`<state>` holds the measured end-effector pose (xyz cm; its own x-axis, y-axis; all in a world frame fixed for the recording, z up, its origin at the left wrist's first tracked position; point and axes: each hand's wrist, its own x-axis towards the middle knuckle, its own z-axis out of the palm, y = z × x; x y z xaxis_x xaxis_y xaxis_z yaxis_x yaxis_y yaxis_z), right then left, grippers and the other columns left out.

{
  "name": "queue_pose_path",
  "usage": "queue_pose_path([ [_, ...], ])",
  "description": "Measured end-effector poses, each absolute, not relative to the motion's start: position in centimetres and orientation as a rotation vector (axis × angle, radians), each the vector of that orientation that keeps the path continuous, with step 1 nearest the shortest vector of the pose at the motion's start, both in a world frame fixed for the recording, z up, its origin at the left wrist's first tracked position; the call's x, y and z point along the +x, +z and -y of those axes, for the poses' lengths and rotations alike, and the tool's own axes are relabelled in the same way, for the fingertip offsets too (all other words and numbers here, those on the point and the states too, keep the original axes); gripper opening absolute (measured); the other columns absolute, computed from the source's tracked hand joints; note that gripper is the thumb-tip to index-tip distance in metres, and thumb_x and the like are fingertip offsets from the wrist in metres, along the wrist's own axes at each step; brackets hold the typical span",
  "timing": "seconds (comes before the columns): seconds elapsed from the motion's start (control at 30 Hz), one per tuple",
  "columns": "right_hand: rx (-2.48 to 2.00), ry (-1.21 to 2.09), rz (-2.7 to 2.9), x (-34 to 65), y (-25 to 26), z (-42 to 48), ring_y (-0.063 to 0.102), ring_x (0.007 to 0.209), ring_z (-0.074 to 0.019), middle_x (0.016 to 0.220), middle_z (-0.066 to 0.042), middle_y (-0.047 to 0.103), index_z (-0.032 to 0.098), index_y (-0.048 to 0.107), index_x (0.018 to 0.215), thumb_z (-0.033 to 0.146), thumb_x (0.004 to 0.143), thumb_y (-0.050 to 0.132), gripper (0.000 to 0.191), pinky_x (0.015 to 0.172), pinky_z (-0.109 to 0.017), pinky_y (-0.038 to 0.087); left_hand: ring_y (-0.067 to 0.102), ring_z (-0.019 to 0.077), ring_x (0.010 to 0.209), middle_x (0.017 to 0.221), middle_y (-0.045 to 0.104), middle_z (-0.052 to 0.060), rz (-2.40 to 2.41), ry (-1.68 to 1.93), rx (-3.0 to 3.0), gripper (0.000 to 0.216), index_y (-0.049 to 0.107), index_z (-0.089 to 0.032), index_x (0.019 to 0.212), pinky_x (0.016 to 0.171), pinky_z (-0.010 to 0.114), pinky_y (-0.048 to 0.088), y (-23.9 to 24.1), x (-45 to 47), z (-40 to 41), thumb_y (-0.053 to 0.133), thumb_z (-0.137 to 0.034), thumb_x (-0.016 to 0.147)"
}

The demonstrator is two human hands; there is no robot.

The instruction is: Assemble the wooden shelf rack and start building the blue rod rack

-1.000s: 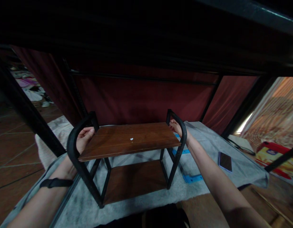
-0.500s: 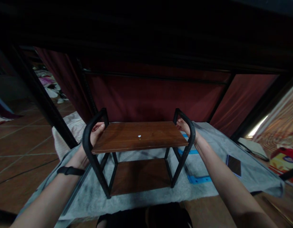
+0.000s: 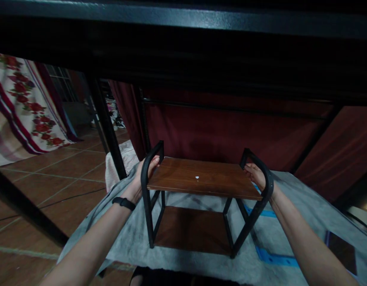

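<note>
A small two-tier rack with black metal side frames and brown wooden shelves stands on a grey cloth. My left hand grips the left end of the top shelf inside the left frame loop; a black band is on that wrist. My right hand grips the right end of the top shelf inside the right frame loop. A tiny white speck sits on the top shelf. The lower shelf is bare.
A dark metal beam runs overhead, with a black post at left. Dark red curtain hangs behind. A blue strip and a dark phone lie on the cloth at right. Tiled floor and floral fabric at left.
The view has swung to the left, so the rack now sits right of centre. Both hands keep their grip on the shelf ends.
</note>
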<state>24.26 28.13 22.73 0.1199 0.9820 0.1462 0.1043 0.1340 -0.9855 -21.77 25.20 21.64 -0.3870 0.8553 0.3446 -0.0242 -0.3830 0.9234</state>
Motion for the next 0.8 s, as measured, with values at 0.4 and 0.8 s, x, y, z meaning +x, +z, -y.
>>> queue_pose_path([
  [0.4,-1.17,0.953,1.248,24.59,22.15,-28.28,0.057,0.057,-0.0137,0.068,-0.002,0.062,0.021,0.061,0.072,0.052,0.057,0.082,0.04,0.048,-0.025,0.045,0.057,0.0164,0.075,0.08,0.067,0.004,-1.165,1.797,1.189,0.046,0.07,-0.014,0.087,0.075,0.03,0.046,21.79,-21.35,-24.8,0.086,-0.048,0.06],
  [0.8,-1.139,1.069,1.149,24.96,22.08,-28.4,0.056,0.058,-0.0137,0.07,-0.003,0.063,0.022,0.063,0.074,0.045,0.057,0.087,0.038,0.049,-0.025,0.044,0.059,0.0173,0.077,0.083,0.07,0.006,-1.226,1.813,1.178,0.049,0.073,-0.014,0.085,0.072,0.029,0.046,21.39,-21.75,-25.38,0.087,-0.051,0.055],
])
